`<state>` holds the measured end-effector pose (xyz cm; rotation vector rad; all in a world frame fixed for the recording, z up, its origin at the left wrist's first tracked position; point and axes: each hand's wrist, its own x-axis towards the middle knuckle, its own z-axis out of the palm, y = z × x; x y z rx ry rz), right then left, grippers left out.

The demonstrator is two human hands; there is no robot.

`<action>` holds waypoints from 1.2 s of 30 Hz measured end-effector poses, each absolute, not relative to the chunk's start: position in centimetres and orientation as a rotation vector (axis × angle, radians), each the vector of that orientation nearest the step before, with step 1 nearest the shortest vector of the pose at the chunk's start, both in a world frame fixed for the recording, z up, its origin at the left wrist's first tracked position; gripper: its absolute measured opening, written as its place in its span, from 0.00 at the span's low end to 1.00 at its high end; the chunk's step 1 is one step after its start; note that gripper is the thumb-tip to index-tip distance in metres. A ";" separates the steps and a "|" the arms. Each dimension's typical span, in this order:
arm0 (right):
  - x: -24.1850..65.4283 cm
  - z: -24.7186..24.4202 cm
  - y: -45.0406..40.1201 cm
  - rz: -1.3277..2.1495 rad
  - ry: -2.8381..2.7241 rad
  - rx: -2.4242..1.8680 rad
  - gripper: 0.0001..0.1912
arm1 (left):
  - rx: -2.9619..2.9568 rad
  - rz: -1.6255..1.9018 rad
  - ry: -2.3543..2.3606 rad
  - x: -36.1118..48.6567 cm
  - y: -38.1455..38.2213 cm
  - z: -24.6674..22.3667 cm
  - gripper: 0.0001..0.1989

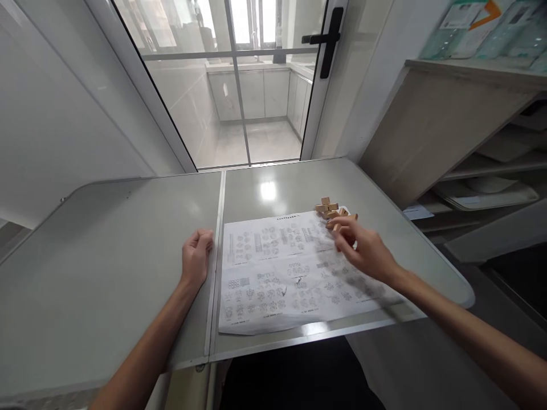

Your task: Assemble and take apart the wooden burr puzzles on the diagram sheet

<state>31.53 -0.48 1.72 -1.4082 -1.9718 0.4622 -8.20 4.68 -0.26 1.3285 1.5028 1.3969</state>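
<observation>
By the wooden blocks (327, 208), my right hand (364, 246), hold unclear, seems mid-pick, wanting a fine pinch; my left hand (196, 256) is clenched.

Honey-tan on the small wooden pieces (327, 208), with dark marks on some. White for the paper sheet (265, 267), patterned with rows of grey line drawings and small black lettering. Pale grey-green across the worktop (123, 256), silvery white along its dividing strip (221, 196). Matt black on the door handle (330, 40), light grey on the door frame (315, 125), off-white on the far cabinets (252, 94). Dull grey-brown on the shelf unit (419, 119). Pale aqua on the packages (508, 34), broken by white and a bold orange angular mark.
</observation>
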 end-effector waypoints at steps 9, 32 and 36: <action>26.8 -1.0 0.4 0.429 -2.497 -1.068 0.14 | 1.177 1.562 1.404 -8.4 6.7 -1.2 0.26; 24.6 -5.1 2.9 0.322 -2.151 -1.340 0.17 | 1.703 1.152 1.463 -8.7 9.0 -1.8 0.24; 24.5 -4.9 2.8 0.304 -2.164 -1.333 0.18 | 1.691 1.160 1.453 -8.9 9.1 -1.9 0.25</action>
